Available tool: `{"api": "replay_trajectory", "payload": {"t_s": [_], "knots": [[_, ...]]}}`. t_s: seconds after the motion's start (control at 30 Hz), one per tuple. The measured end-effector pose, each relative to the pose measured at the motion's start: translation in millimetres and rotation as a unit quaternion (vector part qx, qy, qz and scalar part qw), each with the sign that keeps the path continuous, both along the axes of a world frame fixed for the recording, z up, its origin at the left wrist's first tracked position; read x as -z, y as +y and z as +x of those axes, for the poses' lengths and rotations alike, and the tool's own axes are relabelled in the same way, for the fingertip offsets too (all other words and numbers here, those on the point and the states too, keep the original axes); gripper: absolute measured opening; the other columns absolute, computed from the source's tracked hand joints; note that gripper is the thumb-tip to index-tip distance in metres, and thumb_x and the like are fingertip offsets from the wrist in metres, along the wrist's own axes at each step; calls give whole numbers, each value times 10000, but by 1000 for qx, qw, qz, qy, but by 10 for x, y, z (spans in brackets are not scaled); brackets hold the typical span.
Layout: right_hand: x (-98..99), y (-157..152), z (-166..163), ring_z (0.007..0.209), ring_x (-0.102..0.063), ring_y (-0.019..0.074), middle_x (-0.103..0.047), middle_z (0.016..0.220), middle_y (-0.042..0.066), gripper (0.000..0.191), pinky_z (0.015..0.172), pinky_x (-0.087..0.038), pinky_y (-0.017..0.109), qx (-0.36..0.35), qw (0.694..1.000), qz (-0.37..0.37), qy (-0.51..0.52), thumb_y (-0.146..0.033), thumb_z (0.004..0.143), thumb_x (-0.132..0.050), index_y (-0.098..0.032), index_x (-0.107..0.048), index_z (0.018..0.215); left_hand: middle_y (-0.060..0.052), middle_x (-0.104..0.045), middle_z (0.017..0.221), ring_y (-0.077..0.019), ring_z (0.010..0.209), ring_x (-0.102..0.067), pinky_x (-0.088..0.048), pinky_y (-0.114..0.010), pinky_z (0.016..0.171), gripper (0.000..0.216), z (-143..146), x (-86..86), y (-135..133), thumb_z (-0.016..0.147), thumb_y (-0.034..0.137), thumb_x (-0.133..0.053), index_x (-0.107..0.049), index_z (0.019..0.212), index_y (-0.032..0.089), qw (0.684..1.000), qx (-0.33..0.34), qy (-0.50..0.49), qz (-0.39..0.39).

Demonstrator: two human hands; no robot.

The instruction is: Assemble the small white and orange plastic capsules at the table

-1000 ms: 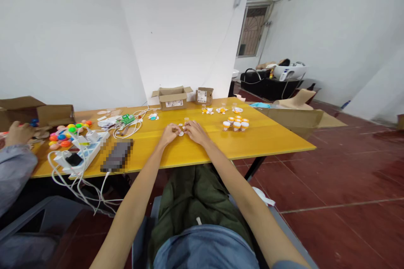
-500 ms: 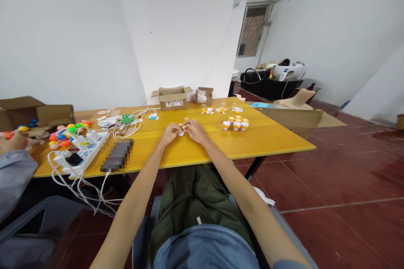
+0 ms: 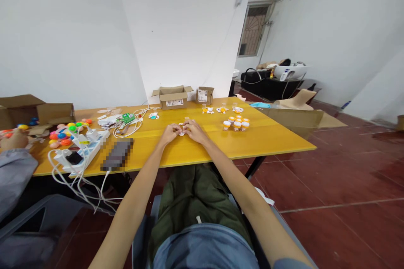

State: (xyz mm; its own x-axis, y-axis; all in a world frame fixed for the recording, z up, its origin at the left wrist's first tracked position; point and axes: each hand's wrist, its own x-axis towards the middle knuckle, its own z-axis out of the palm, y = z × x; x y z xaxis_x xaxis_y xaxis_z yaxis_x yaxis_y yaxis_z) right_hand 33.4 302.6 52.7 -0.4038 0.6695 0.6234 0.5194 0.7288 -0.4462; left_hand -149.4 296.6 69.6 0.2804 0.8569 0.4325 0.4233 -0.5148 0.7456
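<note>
Both of my hands meet near the middle of the yellow table. My left hand and my right hand have their fingers curled and pinched together on a small white piece between them. It is too small to name. A little clear vial stands just beyond my fingertips. To the right of my right hand sits a cluster of small orange bottles with white caps.
Two open cardboard boxes stand at the table's far edge. White cables, a power strip and coloured balls lie at the left, where another person's sleeve and hand reach in. Small white-and-orange pieces lie beyond the bottles.
My hands have stayed pinched together in the same place. The other person's hand at the far left has drawn back toward the left edge.
</note>
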Motion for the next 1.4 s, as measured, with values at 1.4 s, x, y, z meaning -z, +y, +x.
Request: {"api": "replay_trajectory", "payload": {"t_s": [1.4], "knots": [[-6, 7, -3, 1077, -594, 225, -666, 1103, 67, 111, 985, -463, 436, -16, 999, -28, -15, -167, 865, -656, -227, -705, 786, 2, -743, 751, -198, 837, -706, -529, -360, 935, 57, 23, -5, -21, 675, 155, -680, -708, 686, 203, 998, -15, -11, -62]]}}
